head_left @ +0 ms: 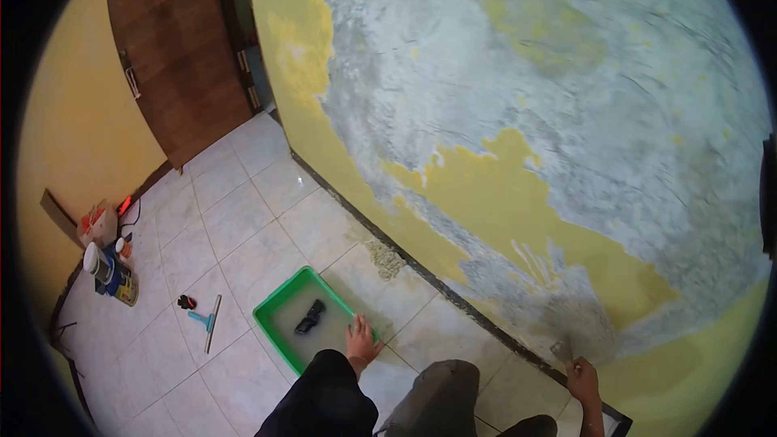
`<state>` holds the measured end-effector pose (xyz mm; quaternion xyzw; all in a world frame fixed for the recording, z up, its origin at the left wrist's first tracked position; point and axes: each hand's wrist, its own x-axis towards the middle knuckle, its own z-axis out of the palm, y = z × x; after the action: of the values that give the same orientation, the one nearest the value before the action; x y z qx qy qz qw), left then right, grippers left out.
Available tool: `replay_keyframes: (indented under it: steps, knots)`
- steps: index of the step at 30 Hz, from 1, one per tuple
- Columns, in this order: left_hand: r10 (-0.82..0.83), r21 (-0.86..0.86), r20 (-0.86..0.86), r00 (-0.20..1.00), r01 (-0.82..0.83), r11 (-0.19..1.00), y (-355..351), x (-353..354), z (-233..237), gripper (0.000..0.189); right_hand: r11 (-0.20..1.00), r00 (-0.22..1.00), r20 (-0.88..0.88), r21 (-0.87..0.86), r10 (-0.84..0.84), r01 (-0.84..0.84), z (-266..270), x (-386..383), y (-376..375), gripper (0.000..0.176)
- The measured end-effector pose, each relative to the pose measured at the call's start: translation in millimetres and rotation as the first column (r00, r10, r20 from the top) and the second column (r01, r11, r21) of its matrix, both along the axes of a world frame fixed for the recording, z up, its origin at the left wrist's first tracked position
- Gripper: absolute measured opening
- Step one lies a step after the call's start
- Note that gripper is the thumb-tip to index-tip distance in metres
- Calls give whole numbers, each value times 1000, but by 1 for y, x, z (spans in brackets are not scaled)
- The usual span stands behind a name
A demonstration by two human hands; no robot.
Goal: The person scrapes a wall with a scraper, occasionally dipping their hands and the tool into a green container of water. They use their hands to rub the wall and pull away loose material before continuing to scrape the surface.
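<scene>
My left hand (363,340) rests on the near right rim of a green tray (268,330), its fingers spread over the edge. The tray holds cloudy water with a black object (310,317) lying in it. At the lower right, my right hand (582,379) is closed round the handle of a scraper (561,348). The scraper's blade is at the low part of the wall (502,186), where grey scraped patches meet yellow-green paint.
A blue squeegee (210,324) and a small dark red object (186,302) lie on the tiled floor (235,226). Bottles and a tub (124,285) stand at the left wall. A brown door (178,48) is behind. Debris (386,260) lies near the baseboard (469,313).
</scene>
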<state>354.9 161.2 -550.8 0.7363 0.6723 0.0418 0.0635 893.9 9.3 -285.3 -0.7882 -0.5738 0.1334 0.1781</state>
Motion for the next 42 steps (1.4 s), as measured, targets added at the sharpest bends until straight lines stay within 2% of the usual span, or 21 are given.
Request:
replay_keyframes:
  steps: [2,3,5,6,7,8,9,10,11,13,14,17,19,20,21,22,24,28,32,34,42]
  knots:
    - [2,14,-13,1000,-2,1000,-5,6,8,84,984,979,-107,21,-175,178,-1,21,-43,17]
    - [19,27,-30,999,-18,999,-5,9,16,84,982,977,-109,25,-184,188,-11,33,-65,17]
    - [80,-28,-18,997,-80,996,9,21,31,74,900,804,-505,113,-314,422,-35,54,-99,10]
    - [132,-96,-9,991,-132,987,17,33,42,65,897,890,-372,245,-262,367,-34,56,-109,11]
    - [80,-6,63,995,-80,997,27,45,58,52,884,945,-218,349,-245,310,-22,51,-116,12]
    - [5,75,135,991,-15,997,40,62,76,40,873,946,-190,369,-264,318,-23,57,-123,14]
    - [-145,285,149,978,98,954,58,82,87,24,878,910,-140,241,-391,414,-18,63,-126,15]
    - [-261,363,267,928,154,919,66,110,126,20,853,916,-95,339,-389,397,-9,62,-126,17]
    - [-350,467,233,907,211,858,74,138,159,12,803,891,-187,385,-415,455,2,59,-119,23]
    - [-584,654,288,759,290,699,80,194,232,10,736,852,-296,430,-432,523,10,65,-121,26]
    - [-675,731,253,693,320,603,81,221,263,11,702,830,-390,453,-398,549,24,60,-115,26]
    - [-811,867,146,567,321,380,65,293,352,31,650,824,-437,516,-360,558,44,61,-106,26]
    - [-823,964,74,564,169,203,61,333,393,52,665,864,-249,557,-437,497,66,59,-101,27]
    - [-811,984,74,580,88,153,61,350,415,62,665,861,-244,554,-446,502,80,54,-100,27]
    - [-797,995,75,599,8,100,64,366,431,72,657,853,-136,581,-503,480,92,50,-96,29]
    - [-799,994,81,596,7,106,69,381,444,72,653,833,-27,607,-553,453,104,48,-91,31]
    - [-766,981,171,620,-34,191,74,401,460,77,663,816,19,594,-578,456,125,44,-87,34]
    - [-728,980,181,662,-55,193,87,426,458,76,651,760,175,655,-625,385,155,47,-64,37]
    - [-711,981,156,686,-22,194,89,424,454,73,641,809,230,735,-541,220,188,44,-21,38]
    - [-705,983,145,694,-18,184,91,424,456,73,709,766,357,683,-534,176,201,35,-9,39]
    - [-699,979,160,697,-21,202,89,424,455,72,739,754,400,654,-520,163,204,37,-22,41]
